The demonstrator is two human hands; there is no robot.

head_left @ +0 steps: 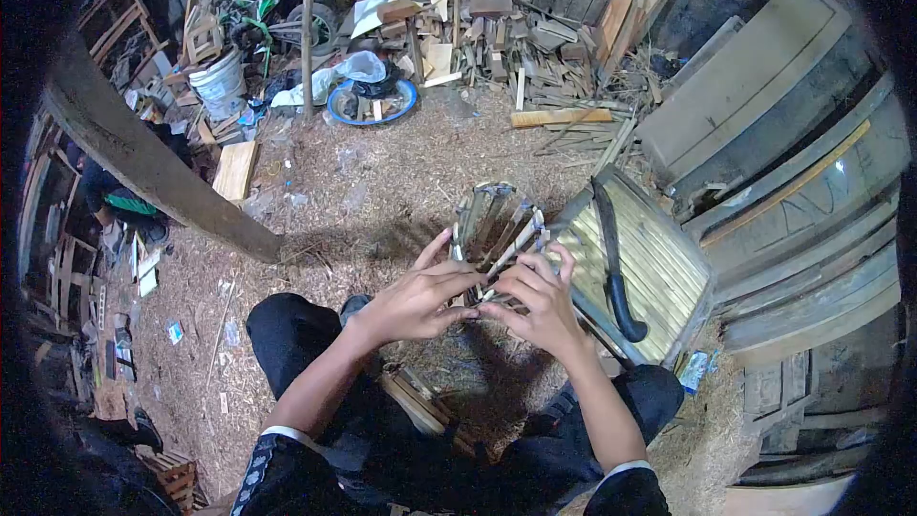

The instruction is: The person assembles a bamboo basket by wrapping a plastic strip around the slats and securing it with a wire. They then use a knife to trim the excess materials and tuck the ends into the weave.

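Note:
Between my hands stands a small basket-like frame of thin wooden or bamboo slats [519, 241], with a rounded upper rim. My left hand [420, 298] grips its near left side, fingers bent and thumb low. My right hand [537, 298] grips the near right side, its thumb tip close to the left thumb. The fingers hide the frame's lower part, and small details at the fingertips cannot be made out. To the right, a machete [609, 244] with a black handle lies on a slatted bamboo panel [673, 272].
A wooden post [162, 158] slants in from the left. Scrap wood [497, 43] is heaped at the back, near a blue-rimmed basin [373, 119] and white bucket [220, 86]. Boards [750, 76] lean at the right. Another person [124, 177] is partly visible at far left.

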